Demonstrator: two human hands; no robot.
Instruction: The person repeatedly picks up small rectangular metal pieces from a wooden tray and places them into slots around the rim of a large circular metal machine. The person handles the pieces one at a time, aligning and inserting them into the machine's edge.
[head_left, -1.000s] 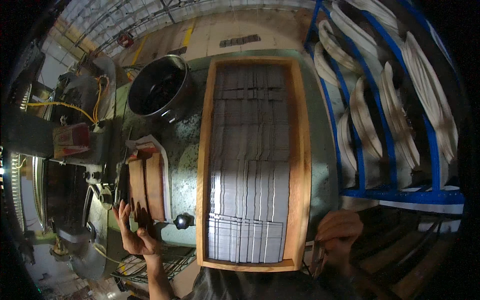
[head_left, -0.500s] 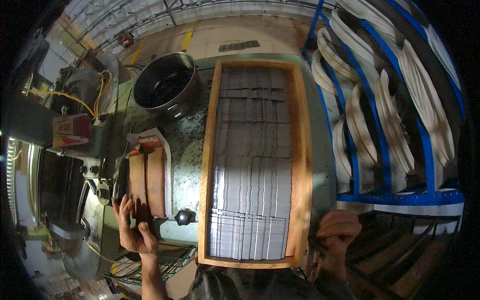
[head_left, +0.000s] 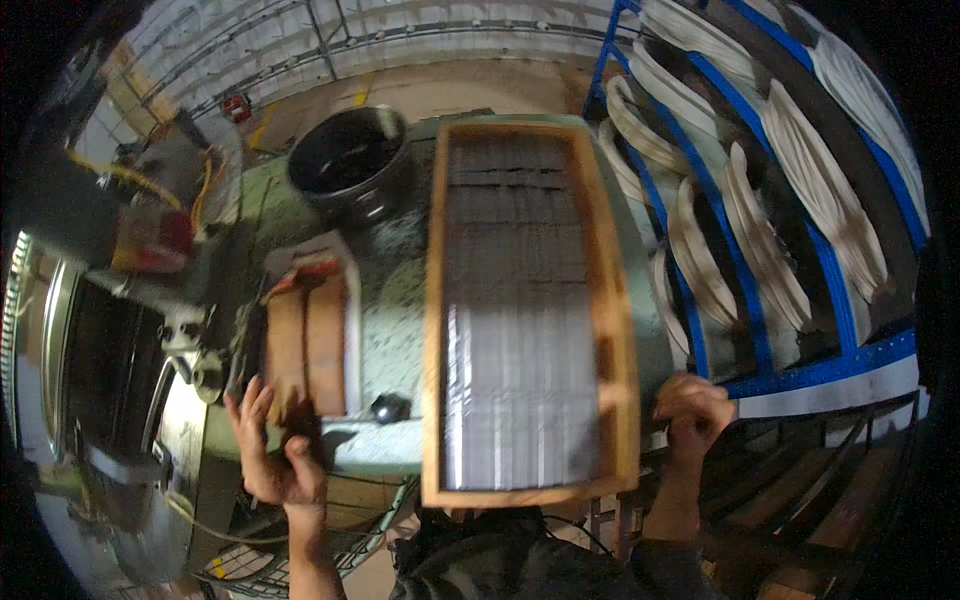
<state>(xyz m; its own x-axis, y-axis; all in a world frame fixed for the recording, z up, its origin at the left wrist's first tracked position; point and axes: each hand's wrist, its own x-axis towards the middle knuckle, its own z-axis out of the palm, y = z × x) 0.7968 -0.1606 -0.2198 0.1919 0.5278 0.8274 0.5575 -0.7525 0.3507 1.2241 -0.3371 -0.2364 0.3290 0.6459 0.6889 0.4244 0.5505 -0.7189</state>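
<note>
A long wooden tray point(head_left: 431, 330) lies in front of me, filled with rows of thin grey metal strips point(head_left: 520, 350). To its left, my left hand point(head_left: 275, 455) hovers palm up with fingers apart, near the green machine's edge and beside two brown paper-wrapped bundles point(head_left: 305, 350). It holds nothing. My right hand point(head_left: 693, 410) is curled closed to the right of the tray, apart from its rim. Whatever it may hold is hidden by the fingers.
A dark metal pot point(head_left: 350, 165) stands at the back left of the green table point(head_left: 390, 300). A round black knob point(head_left: 390, 408) sits by the bundles. Machinery point(head_left: 190, 350) with a yellow cable is on the left. A blue rack point(head_left: 755, 300) carries white cloth-like bundles point(head_left: 700, 260) on the right.
The whole view has shifted and is blurred by motion; the tray appears a little farther right and higher. Both hands keep nearly the same pose, the left open, the right closed.
</note>
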